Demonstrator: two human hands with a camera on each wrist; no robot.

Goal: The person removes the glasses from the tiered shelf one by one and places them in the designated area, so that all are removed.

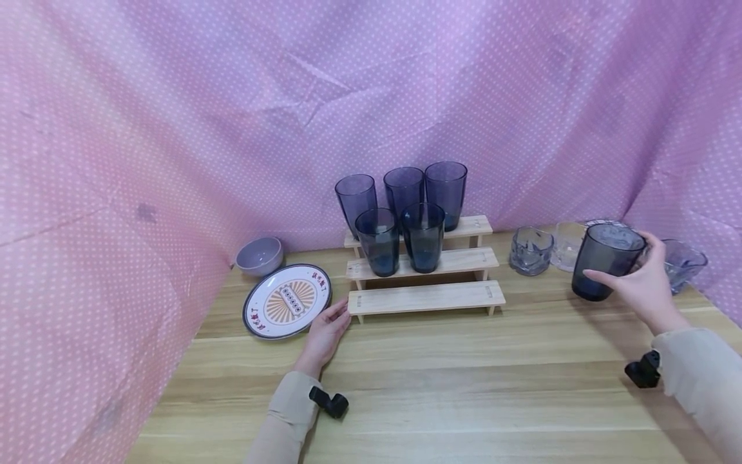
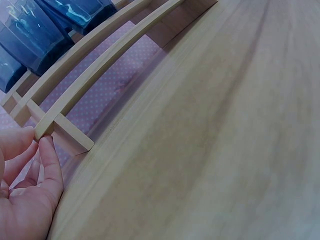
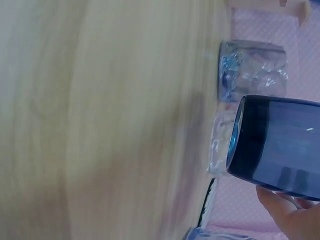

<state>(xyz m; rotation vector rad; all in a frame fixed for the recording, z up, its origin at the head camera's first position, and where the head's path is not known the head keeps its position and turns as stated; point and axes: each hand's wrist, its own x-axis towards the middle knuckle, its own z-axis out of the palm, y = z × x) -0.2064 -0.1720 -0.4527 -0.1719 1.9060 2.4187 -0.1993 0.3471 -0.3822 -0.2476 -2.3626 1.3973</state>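
My right hand [image 1: 648, 287] grips a dark tinted drinking glass [image 1: 603, 265], thumb on the near side. In the right wrist view this glass [image 3: 287, 145] has its base off the tabletop. At the left end of a three-step wooden rack [image 1: 426, 298], my left hand [image 1: 324, 335] pinches the lowest step. The left wrist view shows the thumb above the step's end [image 2: 46, 125] and a finger beneath it. Two dark glasses [image 1: 378, 248] stand upright on the middle step. Three more dark glasses [image 1: 446, 187] stand on the top step, partly hidden behind them.
Left of the rack lie a round plate with a printed pattern [image 1: 261, 309] and a grey bowl [image 1: 259, 256]. To its right are a short faceted glass [image 1: 531, 251], a clear glass [image 1: 565, 248] and another short glass [image 1: 686, 261]. A pink dotted cloth [image 1: 290, 116] hangs behind the table.
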